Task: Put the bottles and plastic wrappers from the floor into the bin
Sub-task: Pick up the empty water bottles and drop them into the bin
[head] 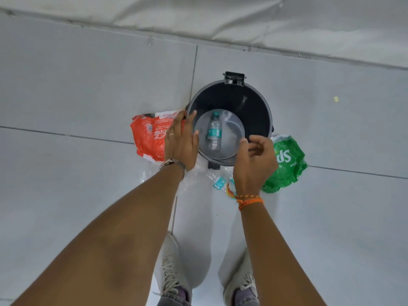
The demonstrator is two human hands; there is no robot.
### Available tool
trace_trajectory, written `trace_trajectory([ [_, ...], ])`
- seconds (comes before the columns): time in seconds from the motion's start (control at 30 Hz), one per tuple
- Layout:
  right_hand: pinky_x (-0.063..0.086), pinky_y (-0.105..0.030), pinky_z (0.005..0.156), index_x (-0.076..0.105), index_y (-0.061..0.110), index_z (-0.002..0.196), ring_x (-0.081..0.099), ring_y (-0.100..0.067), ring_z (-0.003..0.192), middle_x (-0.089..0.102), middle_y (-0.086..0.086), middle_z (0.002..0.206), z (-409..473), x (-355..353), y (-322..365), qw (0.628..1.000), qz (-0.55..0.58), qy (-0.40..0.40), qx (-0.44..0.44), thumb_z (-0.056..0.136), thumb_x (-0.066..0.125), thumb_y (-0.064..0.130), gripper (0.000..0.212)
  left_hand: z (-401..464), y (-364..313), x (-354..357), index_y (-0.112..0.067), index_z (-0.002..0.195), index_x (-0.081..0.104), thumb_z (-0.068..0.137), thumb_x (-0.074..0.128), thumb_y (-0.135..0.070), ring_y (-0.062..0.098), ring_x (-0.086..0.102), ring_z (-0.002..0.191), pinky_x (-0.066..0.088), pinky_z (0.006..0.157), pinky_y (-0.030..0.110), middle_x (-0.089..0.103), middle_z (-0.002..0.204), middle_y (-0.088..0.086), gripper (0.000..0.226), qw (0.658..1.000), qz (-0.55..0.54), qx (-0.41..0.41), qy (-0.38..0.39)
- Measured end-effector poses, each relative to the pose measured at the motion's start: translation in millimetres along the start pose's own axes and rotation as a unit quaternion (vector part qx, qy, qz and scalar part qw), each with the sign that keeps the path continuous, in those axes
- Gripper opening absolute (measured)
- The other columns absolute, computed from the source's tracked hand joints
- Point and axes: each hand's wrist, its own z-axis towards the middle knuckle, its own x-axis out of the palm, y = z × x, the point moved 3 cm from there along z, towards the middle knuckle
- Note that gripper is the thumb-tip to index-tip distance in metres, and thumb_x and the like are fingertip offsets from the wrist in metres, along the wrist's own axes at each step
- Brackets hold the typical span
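Observation:
A round black bin (pixel 254 107) stands open on the tiled floor. One clear bottle with a teal label (pixel 214 131) lies on its bottom. My left hand (pixel 181 142) hovers over the bin's left rim, fingers spread and empty. My right hand (pixel 256 160) hangs over the near right rim, fingers loosely curled with nothing in them. A red cola wrapper (pixel 148 135) lies left of the bin, a green soda wrapper (pixel 287 164) right of it. A second clear bottle with a teal label (pixel 218 181) and clear plastic film (pixel 150 173) lie on the floor under my wrists.
Light grey floor tiles (pixel 88 89) spread all around. A white sheet or cloth (pixel 287 23) runs along the far edge. My two shoes (pixel 170 274) stand just behind the bin. A tiny yellow scrap (pixel 336 98) lies far right.

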Motion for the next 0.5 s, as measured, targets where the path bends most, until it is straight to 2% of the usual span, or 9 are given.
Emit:
trace_trajectory([
  [0.07, 0.045, -0.028, 0.059, 0.061, 0.009, 0.079, 0.05, -0.016, 0.062, 0.058, -0.006, 0.069, -16, -18, -29, 0.999, -0.008, -0.014, -0.047, 0.081, 0.068, -0.001, 0.013, 0, 1, 3, -0.028, 0.155, 0.028, 0.103, 0.038, -0.03, 0.028, 0.033, 0.146, 0.039, 0.113, 0.049, 0.025, 0.163, 0.006, 0.053, 1.0, -0.018, 0.0, -0.008],
  [0.13, 0.049, -0.039, 0.062, 0.058, 0.009, 0.081, 0.053, -0.023, 0.066, 0.058, -0.007, 0.072, -33, -26, -73, 0.997, -0.06, 0.042, -0.04, 0.081, 0.069, 0.003, 0.012, 0, 3, 5, -0.028, 0.154, 0.031, 0.102, 0.038, -0.029, 0.028, 0.034, 0.146, 0.041, 0.112, 0.049, 0.026, 0.163, 0.006, 0.052, 0.999, -0.034, 0.008, -0.016],
  [0.17, 0.052, -0.042, 0.067, 0.059, 0.01, 0.088, 0.057, -0.023, 0.072, 0.061, -0.006, 0.079, -39, -26, -96, 0.989, -0.107, 0.097, -0.023, 0.082, 0.071, 0.008, 0.013, 1, 3, 6, -0.028, 0.154, 0.031, 0.103, 0.038, -0.03, 0.028, 0.034, 0.146, 0.042, 0.111, 0.048, 0.026, 0.163, 0.006, 0.052, 0.999, -0.039, 0.009, -0.02],
  [0.2, 0.055, -0.043, 0.077, 0.061, 0.011, 0.099, 0.061, -0.024, 0.083, 0.064, -0.007, 0.091, -45, -22, -118, 0.97, -0.175, 0.167, -0.005, 0.082, 0.072, 0.012, 0.02, 1, 4, 7, -0.028, 0.154, 0.031, 0.103, 0.038, -0.03, 0.028, 0.035, 0.145, 0.044, 0.11, 0.048, 0.026, 0.163, 0.005, 0.051, 0.999, -0.042, 0.008, -0.023],
  [0.23, 0.055, -0.044, 0.089, 0.06, 0.01, 0.114, 0.062, -0.026, 0.1, 0.064, -0.009, 0.109, -51, -16, -138, 0.933, -0.263, 0.245, 0.004, 0.084, 0.073, 0.016, 0.033, 1, 3, 7, -0.028, 0.154, 0.032, 0.103, 0.038, -0.032, 0.029, 0.036, 0.145, 0.046, 0.108, 0.049, 0.026, 0.163, 0.005, 0.051, 0.999, -0.045, 0.003, -0.026],
  [0.3, 0.049, -0.043, 0.106, 0.043, 0.006, 0.142, 0.05, -0.032, 0.13, 0.049, -0.014, 0.141, -60, -4, -168, 0.831, -0.416, 0.369, -0.018, 0.088, 0.072, 0.025, 0.064, -1, 1, 9, -0.028, 0.153, 0.032, 0.103, 0.038, -0.034, 0.03, 0.039, 0.143, 0.05, 0.104, 0.049, 0.026, 0.163, 0.005, 0.051, 0.998, -0.05, 0.002, -0.03],
  [0.33, 0.047, -0.043, 0.107, 0.035, 0.006, 0.148, 0.045, -0.033, 0.135, 0.043, -0.015, 0.148, -62, 2, -176, 0.791, -0.465, 0.397, -0.036, 0.09, 0.071, 0.027, 0.072, -1, 1, 9, -0.028, 0.153, 0.033, 0.103, 0.038, -0.035, 0.03, 0.04, 0.143, 0.052, 0.103, 0.048, 0.027, 0.163, 0.005, 0.051, 0.998, -0.052, 0.003, -0.032],
  [0.37, 0.047, -0.043, 0.107, 0.031, 0.006, 0.149, 0.044, -0.034, 0.137, 0.041, -0.015, 0.15, -62, 8, -180, 0.766, -0.495, 0.407, -0.052, 0.09, 0.071, 0.028, 0.074, 0, 1, 9, -0.028, 0.153, 0.033, 0.103, 0.037, -0.036, 0.03, 0.042, 0.142, 0.053, 0.101, 0.047, 0.027, 0.163, 0.005, 0.051, 0.998, -0.053, 0.004, -0.035],
  [0.5, 0.048, -0.044, 0.106, 0.036, 0.005, 0.147, 0.046, -0.035, 0.136, 0.046, -0.017, 0.147, -56, 27, -193, 0.726, -0.555, 0.398, -0.074, 0.091, 0.071, 0.024, 0.069, 1, 2, 9, -0.028, 0.152, 0.035, 0.102, 0.036, -0.036, 0.027, 0.045, 0.139, 0.056, 0.097, 0.044, 0.027, 0.163, 0.004, 0.051, 0.997, -0.065, 0.007, -0.045],
])
